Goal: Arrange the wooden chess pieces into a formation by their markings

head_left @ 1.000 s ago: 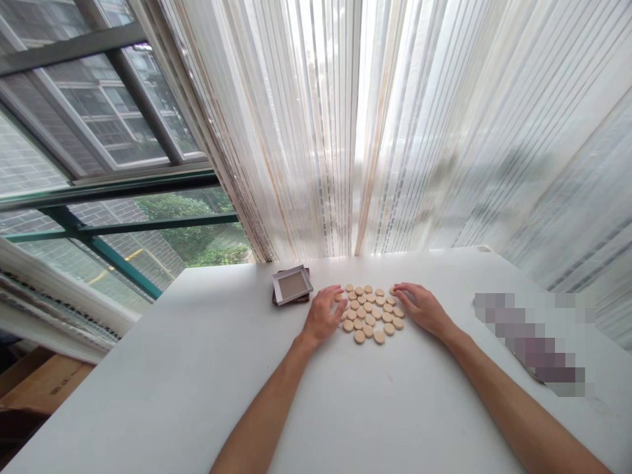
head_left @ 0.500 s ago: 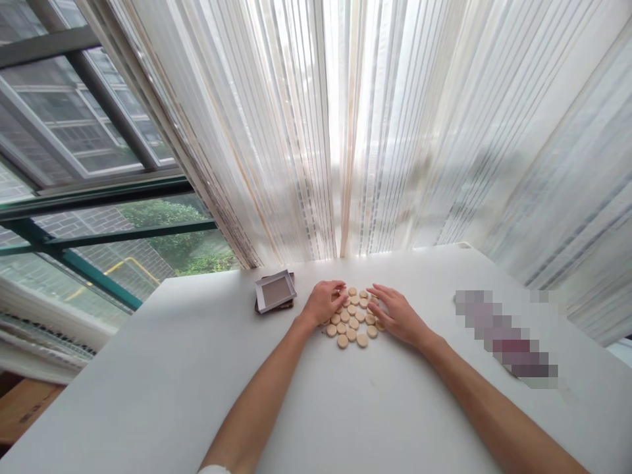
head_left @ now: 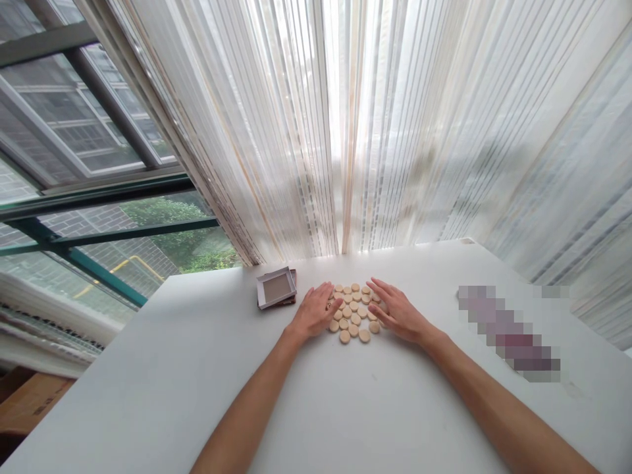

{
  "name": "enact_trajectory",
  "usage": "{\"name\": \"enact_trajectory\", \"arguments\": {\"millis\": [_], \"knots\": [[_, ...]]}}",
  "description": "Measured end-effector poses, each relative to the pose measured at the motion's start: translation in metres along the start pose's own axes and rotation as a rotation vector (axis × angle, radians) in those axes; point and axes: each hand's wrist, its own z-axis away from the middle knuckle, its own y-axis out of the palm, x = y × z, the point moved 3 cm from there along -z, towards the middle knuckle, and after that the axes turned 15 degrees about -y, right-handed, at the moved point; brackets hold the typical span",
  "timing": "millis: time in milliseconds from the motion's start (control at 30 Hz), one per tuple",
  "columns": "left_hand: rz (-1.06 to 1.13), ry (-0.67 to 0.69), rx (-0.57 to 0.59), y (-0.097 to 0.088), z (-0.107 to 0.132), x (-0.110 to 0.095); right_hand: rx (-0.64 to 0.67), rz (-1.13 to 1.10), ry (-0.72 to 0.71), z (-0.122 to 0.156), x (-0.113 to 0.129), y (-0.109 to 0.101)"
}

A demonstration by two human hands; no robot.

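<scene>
We see the white table (head_left: pixel 197 388) spreading beneath our left hand (head_left: pixel 313 312) and right hand (head_left: pixel 399 313), both loosely open and gripping nothing that we can make out. Just left of the left hand, the shallow box (head_left: pixel 277 288) sits askew on a darker piece (head_left: pixel 290 301), presumably set aside from our arms' way. Between our hands, pale discs (head_left: pixel 355 319) lie flat and loosely clustered, seemingly hemmed in from both sides, though we cannot tell which fingertips touch them.

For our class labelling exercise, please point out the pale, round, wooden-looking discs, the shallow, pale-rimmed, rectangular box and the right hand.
Discs (head_left: pixel 355 319): head view, top face of one middle disc.
Box (head_left: pixel 277 288): head view, inside floor.
Right hand (head_left: pixel 399 314): head view, back of hand.
</scene>
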Motion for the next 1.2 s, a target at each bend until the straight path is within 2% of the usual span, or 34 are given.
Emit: {"name": "enact_trajectory", "arguments": {"millis": [233, 367, 467, 633, 733, 1000, 1200], "knots": [[-0.112, 0.119, 0.008, -0.007, 0.042, -0.003, 0.119, -0.019, -0.125, -0.003, 0.027, 0.005], [-0.118, 0.194, 0.033, -0.008, 0.057, -0.005, 0.133, -0.035, -0.158, -0.004, 0.028, 0.003], [-0.082, 0.197, 0.038, -0.010, 0.051, -0.007, 0.144, -0.036, -0.159, -0.007, 0.022, 0.006], [-0.029, 0.203, 0.053, -0.011, 0.024, -0.007, 0.148, -0.017, -0.152, -0.016, 0.015, 0.012], [-0.010, 0.211, 0.018, -0.012, 0.015, -0.005, 0.120, -0.004, -0.104, -0.019, 0.013, 0.010], [-0.012, 0.176, -0.051, -0.012, 0.016, -0.003, 0.180, -0.069, -0.138, -0.001, 0.022, -0.004], [-0.015, 0.178, -0.027, -0.010, 0.017, -0.005, 0.136, -0.030, -0.104, -0.006, 0.014, 0.005]]}}
